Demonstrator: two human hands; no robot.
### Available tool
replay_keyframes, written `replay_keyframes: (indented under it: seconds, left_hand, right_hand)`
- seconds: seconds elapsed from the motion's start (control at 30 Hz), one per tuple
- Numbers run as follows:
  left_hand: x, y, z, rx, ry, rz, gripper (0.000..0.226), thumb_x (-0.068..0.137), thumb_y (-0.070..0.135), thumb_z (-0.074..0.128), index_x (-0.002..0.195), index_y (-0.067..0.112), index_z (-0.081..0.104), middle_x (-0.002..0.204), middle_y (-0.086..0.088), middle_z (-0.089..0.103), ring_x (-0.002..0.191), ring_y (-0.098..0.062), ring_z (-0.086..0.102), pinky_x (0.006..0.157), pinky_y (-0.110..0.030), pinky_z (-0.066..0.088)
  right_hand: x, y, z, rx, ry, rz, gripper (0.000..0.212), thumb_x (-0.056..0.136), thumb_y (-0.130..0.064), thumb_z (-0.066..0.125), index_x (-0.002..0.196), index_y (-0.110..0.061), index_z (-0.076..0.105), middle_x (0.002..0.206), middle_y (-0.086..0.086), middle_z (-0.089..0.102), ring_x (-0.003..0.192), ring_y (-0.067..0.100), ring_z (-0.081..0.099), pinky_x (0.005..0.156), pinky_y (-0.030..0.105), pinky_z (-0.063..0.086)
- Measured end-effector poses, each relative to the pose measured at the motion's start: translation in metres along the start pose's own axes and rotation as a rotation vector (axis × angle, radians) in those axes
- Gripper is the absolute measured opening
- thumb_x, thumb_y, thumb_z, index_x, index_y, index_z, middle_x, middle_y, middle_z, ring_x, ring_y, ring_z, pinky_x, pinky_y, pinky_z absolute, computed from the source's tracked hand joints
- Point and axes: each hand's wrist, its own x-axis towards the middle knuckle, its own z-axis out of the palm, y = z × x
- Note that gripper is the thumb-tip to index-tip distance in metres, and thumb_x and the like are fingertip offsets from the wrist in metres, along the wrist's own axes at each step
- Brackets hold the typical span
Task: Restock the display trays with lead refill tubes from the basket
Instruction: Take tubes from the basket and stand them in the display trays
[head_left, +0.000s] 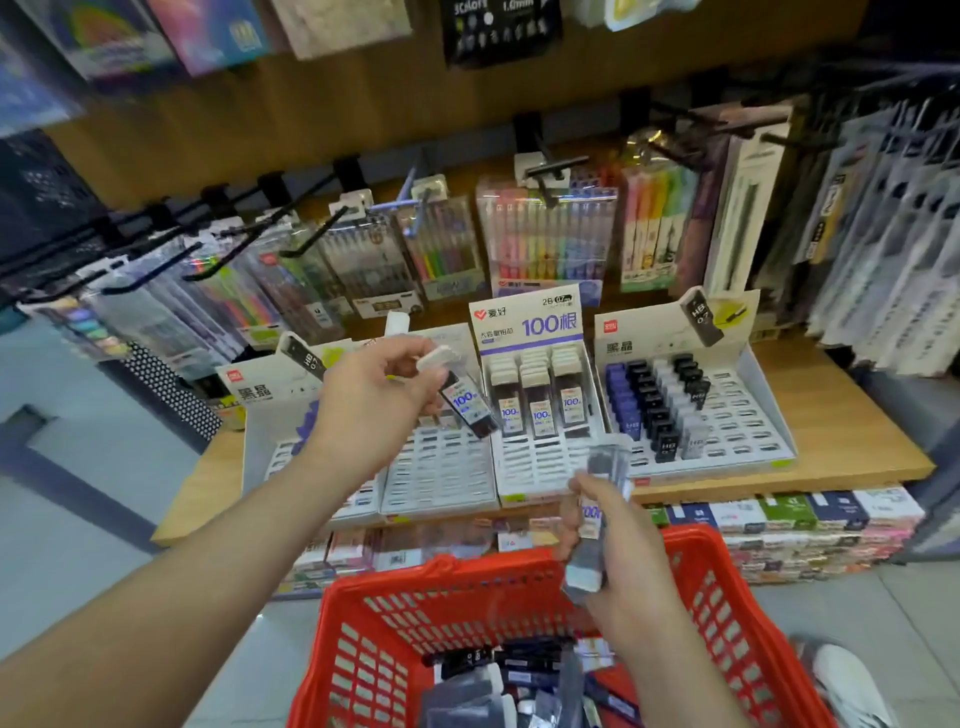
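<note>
Nearest, a red basket (358, 644) sits low in front of the person, w/ loose lead refill tubes (467, 691) piled in its bottom; a white shoe (847, 686) shows near its right wall. Above the basket's far rim the right hand (623, 571) is curled round a small bundle of tubes (597, 519), white cap end down; too blurred to count. Further out & higher, the left hand (374, 395) pinches one dark tube (465, 402) by its white cap, tilted, over a white slotted tray (441, 478). The middle tray (540, 467), under a "100" header card, holds rows of upright tubes at its back. The right tray (748, 431) has blue, black & clear tubes. All trays rest on a wooden worktop (852, 436); pen packs (545, 234) hang behind.
</note>
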Motion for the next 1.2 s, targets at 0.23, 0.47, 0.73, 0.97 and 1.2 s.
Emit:
replay_keyframes:
  seconds: [0.23,0.47,0.73,0.97,1.2]
  left_hand:
    - [0.040,-0.048,0.051,0.294,-0.104,0.180,0.013,0.087,0.017,0.067,0.099,0.019,0.071,0.085,-0.002,0.070,0.079,-0.021,0.064,0.078,-0.039,0.052]
    - [0.046,-0.069,0.075,0.372,-0.118,0.177,0.020,0.087,0.020,0.068,0.107,0.022,0.071,0.084,0.007,0.066,0.079,-0.011,0.059,0.079,-0.022,0.046]
    - [0.044,-0.068,0.084,0.463,-0.137,0.248,0.024,0.087,0.021,0.068,0.111,0.020,0.071,0.098,-0.002,0.073,0.093,-0.019,0.064,0.088,-0.028,0.048]
    - [0.045,-0.071,0.087,0.505,-0.167,0.193,0.025,0.089,0.022,0.065,0.114,0.021,0.069,0.096,0.001,0.071,0.091,-0.015,0.061,0.075,-0.014,0.034]
    - [0.054,-0.074,0.090,0.486,-0.192,0.258,0.027,0.087,0.015,0.067,0.114,0.014,0.070,0.107,-0.003,0.071,0.102,-0.018,0.062,0.087,-0.015,0.037]
  right_hand:
    - [0.050,-0.060,0.014,0.184,-0.119,-0.139,0.011,0.099,-0.011,0.052,0.104,-0.010,0.061,0.086,0.009,0.071,0.080,0.024,0.072,0.069,0.039,0.059]
    - [0.070,-0.059,-0.007,0.060,-0.168,-0.150,0.023,0.096,-0.010,0.051,0.118,-0.011,0.060,0.109,0.014,0.073,0.100,0.031,0.071,0.086,0.047,0.058]
    - [0.073,-0.036,-0.029,0.155,-0.126,-0.095,0.039,0.080,-0.018,0.058,0.118,-0.010,0.060,0.107,0.015,0.074,0.097,0.030,0.072,0.074,0.041,0.062]
    - [0.070,-0.029,-0.026,0.136,-0.112,-0.092,0.044,0.071,-0.022,0.065,0.115,-0.013,0.062,0.093,0.007,0.077,0.090,0.030,0.074,0.069,0.043,0.062]
    - [0.070,-0.026,-0.029,0.080,-0.107,-0.088,0.020,0.089,-0.016,0.058,0.108,-0.019,0.063,0.088,0.011,0.077,0.078,0.025,0.075,0.066,0.044,0.062]
